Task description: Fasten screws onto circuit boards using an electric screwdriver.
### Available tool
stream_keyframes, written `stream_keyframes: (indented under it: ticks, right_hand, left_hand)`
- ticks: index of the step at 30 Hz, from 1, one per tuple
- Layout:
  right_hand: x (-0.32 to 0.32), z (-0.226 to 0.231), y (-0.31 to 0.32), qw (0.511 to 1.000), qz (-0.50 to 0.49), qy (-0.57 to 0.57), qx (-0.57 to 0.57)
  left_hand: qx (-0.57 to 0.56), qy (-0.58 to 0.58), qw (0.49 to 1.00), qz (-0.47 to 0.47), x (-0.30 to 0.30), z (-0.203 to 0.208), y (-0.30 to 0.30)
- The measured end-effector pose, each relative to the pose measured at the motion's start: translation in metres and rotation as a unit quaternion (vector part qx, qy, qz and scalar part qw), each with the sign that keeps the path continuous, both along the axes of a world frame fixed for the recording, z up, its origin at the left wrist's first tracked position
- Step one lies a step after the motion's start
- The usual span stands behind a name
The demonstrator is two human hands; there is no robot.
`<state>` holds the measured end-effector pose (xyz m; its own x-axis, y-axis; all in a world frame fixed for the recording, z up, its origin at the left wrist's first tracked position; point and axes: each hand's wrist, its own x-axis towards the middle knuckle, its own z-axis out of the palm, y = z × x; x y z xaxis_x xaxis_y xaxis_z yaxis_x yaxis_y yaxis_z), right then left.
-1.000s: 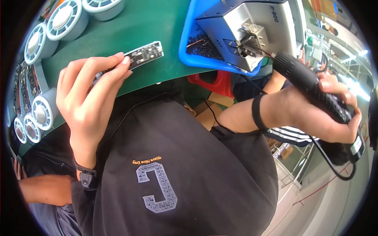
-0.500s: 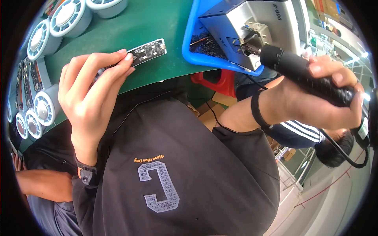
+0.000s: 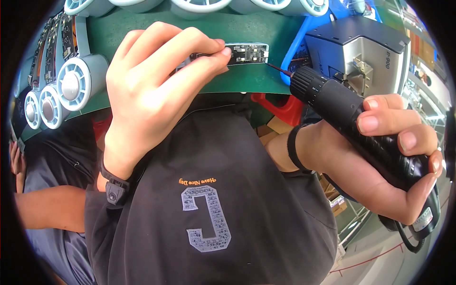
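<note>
My left hand (image 3: 159, 83) pinches a narrow black circuit board in a pale frame (image 3: 247, 54) between thumb and fingertips, over the green tabletop (image 3: 263, 80). The fingers hide the board's left end. Wrapped around a black electric screwdriver (image 3: 327, 92) is my right hand (image 3: 394, 142). The driver slants down from the right, and its thin bit (image 3: 279, 69) ends at the board's right end, close to the corner. Whether the tip touches the board, I cannot tell.
A grey box-shaped screw feeder (image 3: 361, 45) stands in a blue tray (image 3: 293, 54) at the right. Pale blue round fan-like parts (image 3: 73, 83) line the back and left, beside upright strips of circuit boards (image 3: 52, 45). A red stool (image 3: 280, 109) shows below the edge. Another person's arm (image 3: 52, 209) is at left.
The screwdriver has come away from the screw feeder, down and left to the board's right end. My left hand and the board have shifted right in view, which itself has moved.
</note>
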<state>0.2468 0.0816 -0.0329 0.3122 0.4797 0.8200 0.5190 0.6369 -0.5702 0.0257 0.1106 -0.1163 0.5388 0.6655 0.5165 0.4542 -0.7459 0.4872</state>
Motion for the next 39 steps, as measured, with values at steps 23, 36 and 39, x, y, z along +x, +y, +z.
stream_keyframes:
  ticks: [23, 36, 39]
  right_hand:
    - [-0.017, -0.004, -0.001, 0.984, 0.115, 0.102, -0.086]
    - [0.052, 0.046, -0.024, 0.987, -0.031, 0.157, -0.009]
    - [0.096, 0.066, -0.026, 0.986, -0.124, 0.1, -0.043]
  left_hand:
    - [0.005, -0.001, 1.0, -0.001, -0.011, -0.007, 0.001]
    - [0.007, 0.031, 0.999, -0.02, 0.019, 0.013, 0.0]
    - [0.01, 0.03, 0.999, -0.031, 0.033, 0.015, -0.003]
